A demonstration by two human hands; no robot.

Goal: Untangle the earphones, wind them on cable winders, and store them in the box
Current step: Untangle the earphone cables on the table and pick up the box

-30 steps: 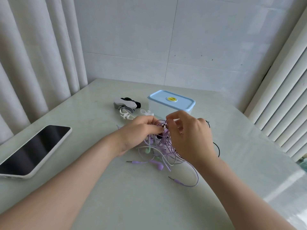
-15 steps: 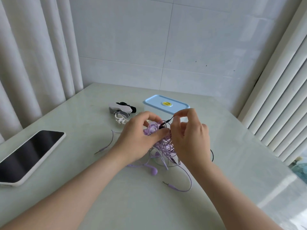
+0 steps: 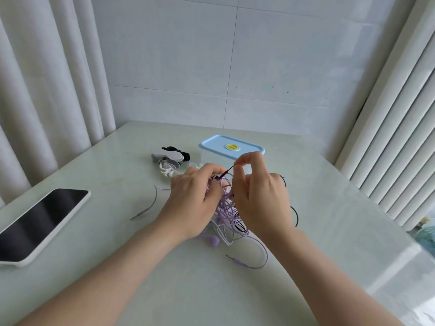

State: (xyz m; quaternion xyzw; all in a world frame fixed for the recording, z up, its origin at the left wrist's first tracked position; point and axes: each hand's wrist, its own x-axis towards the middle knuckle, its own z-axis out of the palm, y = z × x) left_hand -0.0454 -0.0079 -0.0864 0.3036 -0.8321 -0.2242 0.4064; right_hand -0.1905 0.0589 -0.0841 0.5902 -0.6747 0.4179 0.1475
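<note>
A tangle of purple, white and black earphone cables [image 3: 227, 212] lies in the middle of the table. My left hand [image 3: 195, 196] grips the top of the tangle from the left. My right hand [image 3: 256, 191] pinches a thin black cable [image 3: 230, 168] between thumb and forefinger and holds it up above the tangle. Two purple plugs [image 3: 237, 261] trail out onto the table. Behind the hands stands a clear box with a shut blue lid [image 3: 231, 147]. White, grey and black cable winders [image 3: 169, 158] lie left of the box.
A phone with a white case [image 3: 40, 222] lies screen up at the left table edge. Curtains hang at the left and ribbed white blinds at the right. A tiled wall closes the far side.
Both hands have lifted the tangle a little. My right hand has drawn the black cable up and out of it. One purple plug has slid out to the left.
</note>
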